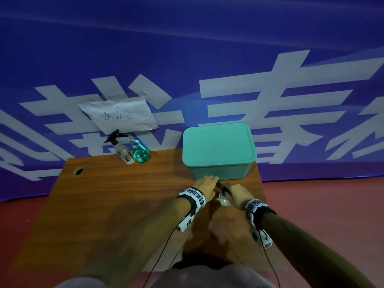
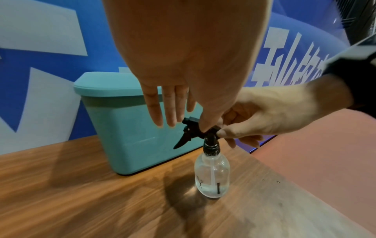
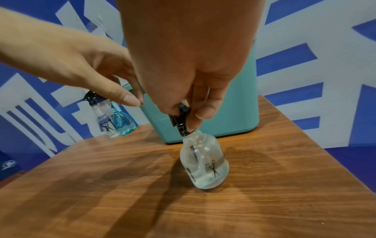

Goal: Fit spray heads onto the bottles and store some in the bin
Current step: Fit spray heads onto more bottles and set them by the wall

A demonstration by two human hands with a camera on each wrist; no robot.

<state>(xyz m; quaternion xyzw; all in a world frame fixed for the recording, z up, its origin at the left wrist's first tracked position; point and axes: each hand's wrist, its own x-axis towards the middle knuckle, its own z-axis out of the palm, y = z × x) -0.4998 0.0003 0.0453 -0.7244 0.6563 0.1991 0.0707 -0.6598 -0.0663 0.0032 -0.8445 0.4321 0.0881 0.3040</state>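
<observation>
A clear bottle with a little liquid stands upright on the wooden table, just in front of the teal bin. A black trigger spray head sits on its neck. My right hand pinches the spray head from above. My left hand hovers beside it with straight fingers, the thumb tip at the head. The bin's lid is on.
Two more bottles stand at the table's back left: a clear one with a black spray head and a green one with a pale head. A cable hole is in the far left corner. A blue banner hangs behind.
</observation>
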